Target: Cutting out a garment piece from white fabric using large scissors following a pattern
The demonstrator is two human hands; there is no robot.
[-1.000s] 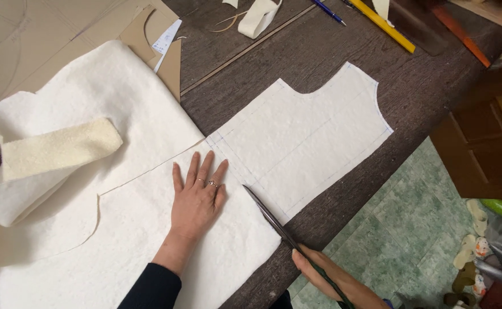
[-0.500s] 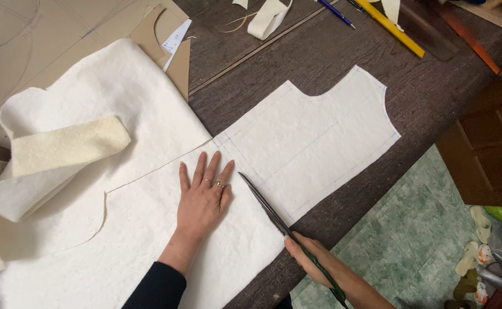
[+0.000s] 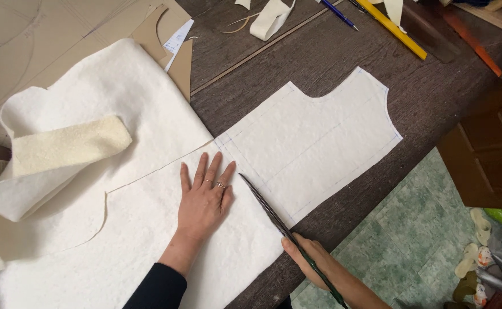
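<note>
**Desk:** What do I run under this one?

**Me:** From my remote seat: a person cuts white batting (image 3: 148,229) on a dark wooden table (image 3: 331,63). The left hand (image 3: 203,200) lies flat on the batting, fingers spread, gripping nothing. The right hand (image 3: 311,260) is wrapped around the handles of long scissors (image 3: 268,212) at the table's near edge.

**Desk:** And the blades?

**Me:** They look nearly together, lying along a marked line just right of the left hand, tips near the index finger. I can't tell whether they are through the cloth or resting on it.

**Desk:** How far along?

**Me:** I'd judge it well on. The marked bodice-shaped panel (image 3: 319,137) already has its neck curve, armhole and outer sides cut clean. What seems left is this one straight side, where it joins the rest of the sheet; how much of that line is severed, the blades hide.

**Desk:** Anything else in shot?

**Me:** A cream fleece strip (image 3: 68,146) at left, a yellow ruler (image 3: 391,28) and a blue pen (image 3: 338,12) at the top.
</note>
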